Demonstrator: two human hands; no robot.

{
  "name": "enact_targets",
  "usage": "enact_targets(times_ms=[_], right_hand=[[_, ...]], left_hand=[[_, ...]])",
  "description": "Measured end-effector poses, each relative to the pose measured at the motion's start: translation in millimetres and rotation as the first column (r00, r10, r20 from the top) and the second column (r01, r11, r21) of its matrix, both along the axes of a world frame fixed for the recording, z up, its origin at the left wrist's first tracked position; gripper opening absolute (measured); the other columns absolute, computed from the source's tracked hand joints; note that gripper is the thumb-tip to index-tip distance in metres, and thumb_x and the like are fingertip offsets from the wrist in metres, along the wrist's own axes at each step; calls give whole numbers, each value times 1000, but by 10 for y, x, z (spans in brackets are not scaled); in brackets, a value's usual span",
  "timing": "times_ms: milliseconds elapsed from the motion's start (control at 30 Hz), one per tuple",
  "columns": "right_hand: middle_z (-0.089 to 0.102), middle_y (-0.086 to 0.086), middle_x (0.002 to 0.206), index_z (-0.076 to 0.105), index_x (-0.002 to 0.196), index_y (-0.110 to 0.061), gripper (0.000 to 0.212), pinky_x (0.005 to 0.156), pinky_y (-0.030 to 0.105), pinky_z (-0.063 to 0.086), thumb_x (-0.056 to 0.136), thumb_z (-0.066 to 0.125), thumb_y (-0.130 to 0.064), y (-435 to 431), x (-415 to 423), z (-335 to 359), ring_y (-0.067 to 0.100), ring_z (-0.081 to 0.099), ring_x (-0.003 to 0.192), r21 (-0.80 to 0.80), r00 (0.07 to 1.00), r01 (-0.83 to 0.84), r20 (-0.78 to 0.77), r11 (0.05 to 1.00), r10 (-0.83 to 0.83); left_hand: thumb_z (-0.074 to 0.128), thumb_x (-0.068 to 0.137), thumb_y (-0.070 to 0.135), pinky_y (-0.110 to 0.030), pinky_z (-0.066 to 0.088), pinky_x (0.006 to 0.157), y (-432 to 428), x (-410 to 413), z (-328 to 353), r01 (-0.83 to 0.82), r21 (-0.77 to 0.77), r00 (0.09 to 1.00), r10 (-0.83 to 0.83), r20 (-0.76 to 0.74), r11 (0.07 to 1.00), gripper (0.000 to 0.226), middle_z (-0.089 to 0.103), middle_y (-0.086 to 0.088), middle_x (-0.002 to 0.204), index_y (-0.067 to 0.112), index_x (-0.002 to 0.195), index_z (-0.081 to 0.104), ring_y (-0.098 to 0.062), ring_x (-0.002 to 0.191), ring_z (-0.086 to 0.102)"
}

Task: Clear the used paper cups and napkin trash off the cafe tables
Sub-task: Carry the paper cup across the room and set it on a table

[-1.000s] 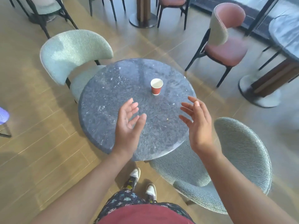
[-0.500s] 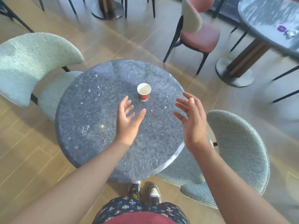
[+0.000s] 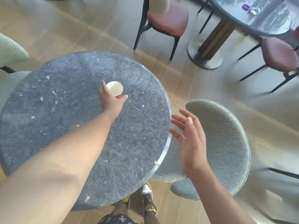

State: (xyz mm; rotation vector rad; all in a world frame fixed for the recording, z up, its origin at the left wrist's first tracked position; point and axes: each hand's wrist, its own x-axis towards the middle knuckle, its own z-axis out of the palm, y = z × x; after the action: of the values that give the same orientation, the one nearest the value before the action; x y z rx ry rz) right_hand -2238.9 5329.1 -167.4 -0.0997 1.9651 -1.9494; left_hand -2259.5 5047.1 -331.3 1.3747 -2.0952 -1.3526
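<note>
View: head camera, wide angle, looking down over both forearms
Task item: paper cup [image 3: 114,88], red outside, white inside, upright or nearly so; placed near the middle of the round grey stone table [image 3: 64,110], a little towards its far side; no liquid visible inside
Left hand [image 3: 111,101]: reached across the tabletop to the cup; fingers wrapped round the cup's left and far wall, thumb laid along its near side low by the base; held low, judged so as to take the cup by its body rather than crush the thin rim; lifted or resting on the stone: cannot tell
Right hand [image 3: 189,135]: off the table's right edge, above the grey-green chair [image 3: 226,135]; fingers spread and relaxed, holding nothing; judged kept free for balance or for the next piece of trash
Napkin trash, near table: none visible
Far table [image 3: 267,21]: top right, well apart from the near one; bearing a small purple item [image 3: 245,6] and, just beside it, a pale crumpled item [image 3: 254,11], possibly a napkin, too small to confirm
Seating: pink-cushioned chair [image 3: 168,18] beyond the near table; second one at the right edge, blurred
Step in hand: judged as taking hold of the cup for removal; far table judged not yet cleared
Risk: light cup, easily tipped or squashed; gentle, even squeeze advised
</note>
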Motion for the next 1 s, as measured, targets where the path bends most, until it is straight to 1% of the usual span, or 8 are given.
enact_targets(times_ms=[167,367,533,700,767,833,867,1000], right_hand=[[71,8,126,66,130,-22,40,103,50,54,100,49,-41,180,-97,-34,25,66,123,14,999,50,-21,999,-49],[72,5,125,66,130,-24,40,100,46,55,99,49,-43,184,-76,-26,22,66,123,0,999,35,-38,999,-35],[71,6,127,65,131,-24,40,103,49,55,100,48,-43,204,-15,55,21,66,123,-22,999,11,-35,1000,-12],[70,8,127,64,134,-18,44,106,54,51,100,49,-43,339,46,249,27,63,125,-88,998,38,-45,995,-42],[70,8,127,62,135,-14,47,106,55,50,100,49,-43,430,58,310,31,61,128,-116,996,59,-59,992,-66],[69,9,130,62,136,-14,49,106,55,50,99,51,-45,547,74,367,34,60,129,-138,993,89,-70,986,-100],[69,10,131,62,135,-15,49,106,56,50,99,51,-46,616,85,393,34,61,129,-149,990,111,-75,983,-123],[70,9,129,64,132,-20,42,105,53,51,100,50,-44,968,178,484,25,64,122,-165,974,196,-80,967,-211]], left_hand=[[80,90,24,-48,43,112,-47,-64,-79,-36,-71,998,40,46,997,89,34,-15,158,9,159,27,-35,141,43],[81,88,26,-39,44,104,1,120,35,-2,-67,1000,3,22,998,84,34,-16,152,5,154,33,-35,132,49],[85,84,22,-27,42,103,363,486,577,88,-112,986,-103,-133,990,81,34,-15,143,5,150,39,-27,126,48],[85,83,21,-8,41,94,1005,1072,1353,166,-134,930,-200,-308,977,74,33,1,132,16,143,42,-12,117,46],[84,79,34,-15,45,100,1187,1264,1554,219,-146,896,-258,-362,965,77,36,3,133,23,141,41,-14,121,48],[80,76,44,-39,52,104,1335,1363,1716,270,-120,862,-295,-413,955,76,44,4,136,35,138,39,-19,124,53],[80,75,42,-45,53,103,1406,1378,1801,294,-102,846,-308,-436,950,74,47,4,135,37,136,38,-18,123,56],[81,78,30,-37,56,96,1754,1292,2054,416,-97,769,-407,-493,904,69,51,27,124,40,130,37,-3,110,60]])
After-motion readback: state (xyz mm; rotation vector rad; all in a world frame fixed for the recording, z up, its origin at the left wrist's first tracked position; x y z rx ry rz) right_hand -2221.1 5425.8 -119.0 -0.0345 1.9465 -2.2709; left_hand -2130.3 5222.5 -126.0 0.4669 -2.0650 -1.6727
